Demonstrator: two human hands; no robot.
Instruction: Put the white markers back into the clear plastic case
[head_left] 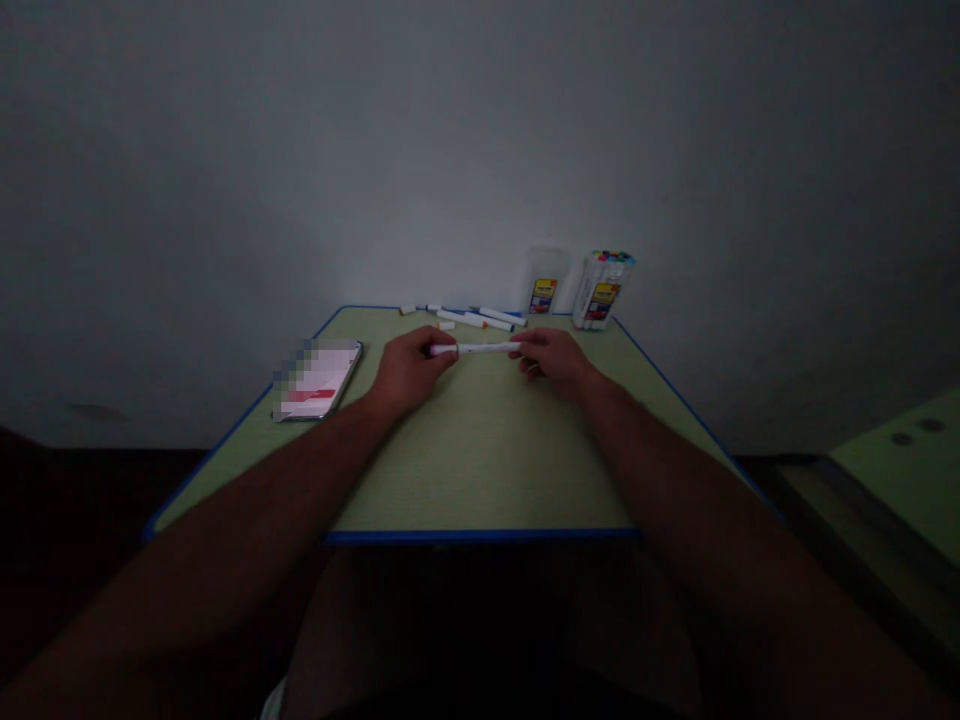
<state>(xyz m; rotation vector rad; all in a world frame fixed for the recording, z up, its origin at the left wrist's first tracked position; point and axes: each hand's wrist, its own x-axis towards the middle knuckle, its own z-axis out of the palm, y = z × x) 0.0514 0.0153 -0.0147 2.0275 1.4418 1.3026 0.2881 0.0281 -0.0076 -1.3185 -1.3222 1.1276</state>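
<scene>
A white marker pen (pixel 480 348) lies level just above the green desk (pixel 480 460), held at both ends. My left hand (pixel 409 368) grips its left end and my right hand (pixel 551 360) pinches its right end. Several more white markers (pixel 480 318) lie loose behind it near the desk's far edge. A clear plastic case full of markers (pixel 604 290) stands upright at the far right, with an empty-looking clear case (pixel 544 282) beside it.
A phone (pixel 319 380) with a lit screen lies flat on the desk's left side. The desk has a blue rim and stands against a pale wall. Another green desk (pixel 907 470) shows at the far right.
</scene>
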